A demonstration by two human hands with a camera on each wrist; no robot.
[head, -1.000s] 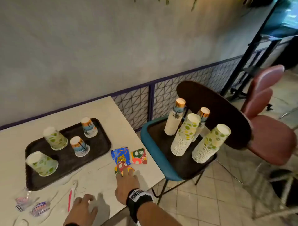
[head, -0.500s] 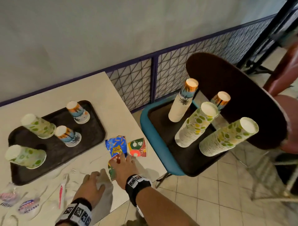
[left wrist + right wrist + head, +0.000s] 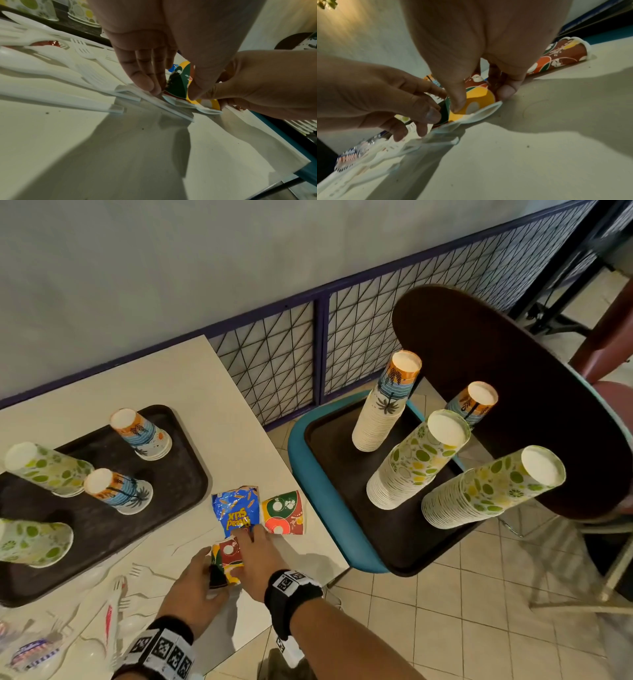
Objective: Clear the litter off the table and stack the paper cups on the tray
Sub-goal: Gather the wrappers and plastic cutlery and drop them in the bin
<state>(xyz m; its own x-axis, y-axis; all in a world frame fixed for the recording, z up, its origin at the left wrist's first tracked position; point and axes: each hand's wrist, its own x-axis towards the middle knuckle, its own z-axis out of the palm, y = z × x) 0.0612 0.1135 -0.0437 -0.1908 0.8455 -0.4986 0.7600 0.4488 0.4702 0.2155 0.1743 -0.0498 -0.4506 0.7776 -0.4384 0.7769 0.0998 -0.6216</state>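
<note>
1. Paper, flattened: a crushed cup (image 3: 227,556) lies on the tabletop (image 3: 191,392) just right of the tray (image 3: 102,508), between my hands.
2. My left grip (image 3: 154,75) pinches its edge.
3. My right grip (image 3: 479,86) clamps its rim.

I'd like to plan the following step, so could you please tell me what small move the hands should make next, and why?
Probably lift the flattened cup off the table: both the left hand and right hand already pinch it, and it lies crushed like litter beside the blue wrapper.
</note>
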